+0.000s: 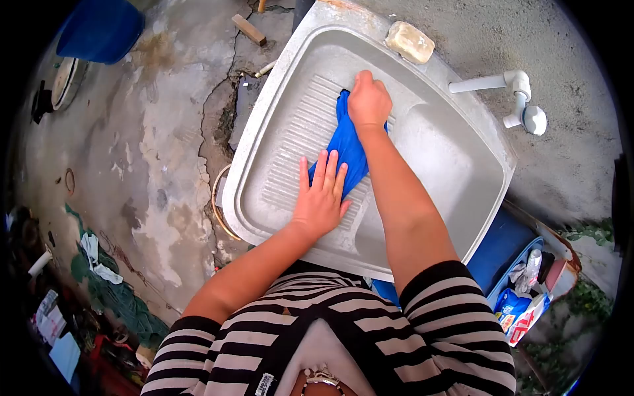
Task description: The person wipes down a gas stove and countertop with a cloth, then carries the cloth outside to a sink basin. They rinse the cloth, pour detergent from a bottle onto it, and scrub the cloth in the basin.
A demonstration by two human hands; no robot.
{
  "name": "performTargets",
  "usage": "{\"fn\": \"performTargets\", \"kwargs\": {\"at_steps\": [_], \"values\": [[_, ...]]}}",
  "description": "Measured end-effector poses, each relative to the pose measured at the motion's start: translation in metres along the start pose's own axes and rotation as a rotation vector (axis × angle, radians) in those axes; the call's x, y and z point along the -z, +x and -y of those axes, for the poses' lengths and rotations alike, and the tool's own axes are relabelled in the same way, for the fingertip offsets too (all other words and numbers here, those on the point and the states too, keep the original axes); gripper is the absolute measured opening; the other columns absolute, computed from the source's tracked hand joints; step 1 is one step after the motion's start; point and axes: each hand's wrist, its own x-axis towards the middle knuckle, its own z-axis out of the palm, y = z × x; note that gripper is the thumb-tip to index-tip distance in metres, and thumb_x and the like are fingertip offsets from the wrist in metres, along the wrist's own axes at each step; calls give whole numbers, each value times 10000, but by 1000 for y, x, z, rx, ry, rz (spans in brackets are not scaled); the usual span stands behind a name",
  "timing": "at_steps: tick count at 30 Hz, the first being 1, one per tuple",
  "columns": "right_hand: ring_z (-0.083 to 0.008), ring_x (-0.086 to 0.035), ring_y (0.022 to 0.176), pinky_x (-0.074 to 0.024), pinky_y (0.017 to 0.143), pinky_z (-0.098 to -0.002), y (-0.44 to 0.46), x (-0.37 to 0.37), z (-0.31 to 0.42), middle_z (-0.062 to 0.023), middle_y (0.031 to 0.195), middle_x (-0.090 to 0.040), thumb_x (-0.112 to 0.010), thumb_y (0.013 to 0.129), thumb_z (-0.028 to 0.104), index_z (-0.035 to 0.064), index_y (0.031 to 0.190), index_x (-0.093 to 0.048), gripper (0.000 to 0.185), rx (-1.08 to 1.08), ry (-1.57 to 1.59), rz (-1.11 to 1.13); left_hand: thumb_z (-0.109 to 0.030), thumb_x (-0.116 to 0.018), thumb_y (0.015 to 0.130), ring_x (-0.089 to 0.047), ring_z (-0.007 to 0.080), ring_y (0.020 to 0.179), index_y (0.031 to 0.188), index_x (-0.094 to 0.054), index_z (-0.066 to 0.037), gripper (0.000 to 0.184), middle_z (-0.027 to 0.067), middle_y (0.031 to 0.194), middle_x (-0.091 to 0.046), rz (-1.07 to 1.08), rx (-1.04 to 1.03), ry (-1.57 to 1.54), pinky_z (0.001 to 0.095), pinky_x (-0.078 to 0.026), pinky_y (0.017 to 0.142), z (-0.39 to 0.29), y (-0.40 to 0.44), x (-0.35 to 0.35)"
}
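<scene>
A wet-looking blue cloth (346, 146) lies on the ribbed washboard part (290, 155) of a pale laundry sink (239, 173). My left hand (319, 195) rests flat on the cloth's lower end, fingers spread. Higher up, my right hand (368, 100) is closed in a fist over the cloth's upper end, and part of the cloth disappears under it. Whether the fist also holds something small, such as soap, is hidden. To the right of the ribs is the sink's smooth deep basin (429, 178).
A yellowish soap block (409, 42) sits on the sink's back rim. From the wall a white pipe tap (522, 99) reaches towards the basin. At lower right stands a blue barrel (505, 247) beside plastic packets (522, 310). A blue tub (102, 30) is at upper left.
</scene>
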Motion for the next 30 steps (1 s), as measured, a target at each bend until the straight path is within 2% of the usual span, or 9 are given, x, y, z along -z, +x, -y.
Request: {"fn": "performTargets", "kwargs": {"at_steps": [4,7,9,13,15,19,22,25,30], "values": [[-350,-664,795,-533,689,-474,21,-9,0,-112,814,-670,-566,907,159,120,976,-653,117,40,160,-194,-494,-590,901,-131,402,1518,1488,-427,-14,776,250,1609,-232,-48,0,8,679,-62,1177,0,-4,1],[-321,-680,800,-534,664,-435,-67,54,22,-98,909,-681,-541,869,106,116,968,-650,148,-103,470,211,-460,-573,914,-125,412,1517,1492,-425,-27,738,230,1613,-240,-48,-4,-37,695,-45,1171,1,-1,-3],[-276,-672,699,-526,649,-360,-131,107,37,-120,802,-669,-563,839,32,58,878,-652,101,-45,612,214,-441,-537,929,-117,427,1515,1500,-418,-43,706,218,1609,-258,-16,-29,-92,717,-21,1158,2,-3,-12],[-300,-626,642,-490,557,-395,-122,91,32,-83,727,-617,-565,794,60,108,762,-580,59,57,445,210,-438,-524,936,-122,426,1514,1504,-410,-42,701,222,1600,-267,-66,-37,-92,723,-22,1154,3,-3,-11],[-327,-643,692,-518,601,-470,-54,31,10,-72,802,-649,-600,839,189,140,834,-599,50,80,146,130,-454,-546,926,-131,413,1516,1493,-421,-21,724,239,1601,-254,34,7,-2,708,-48,1164,1,1,3],[-352,-666,786,-538,678,-479,21,-9,-8,-99,846,-666,-577,884,175,123,932,-622,84,-12,80,-22,-472,-578,905,-137,406,1515,1477,-443,-9,749,247,1599,-253,-72,-23,2,691,-66,1173,2,1,0],[-351,-671,806,-541,689,-471,-23,15,9,-99,861,-670,-569,883,149,117,1037,-624,167,-27,293,0,-467,-577,905,-139,406,1515,1477,-441,-8,746,248,1590,-271,-71,-33,-20,699,-57,1170,1,-1,2],[-307,-655,731,-534,681,-376,-123,99,37,-122,836,-654,-554,832,69,66,880,-634,93,-60,590,201,-463,-570,907,-141,408,1514,1479,-439,-11,741,249,1581,-290,10,-10,8,708,-45,1166,0,-5,-6],[-332,-648,706,-517,607,-437,-103,70,21,-86,797,-646,-565,806,117,127,799,-594,32,75,281,253,-477,-576,903,-146,406,1514,1487,-429,-22,755,240,1589,-281,-63,-29,-82,704,-44,1168,3,-3,-9]]}}
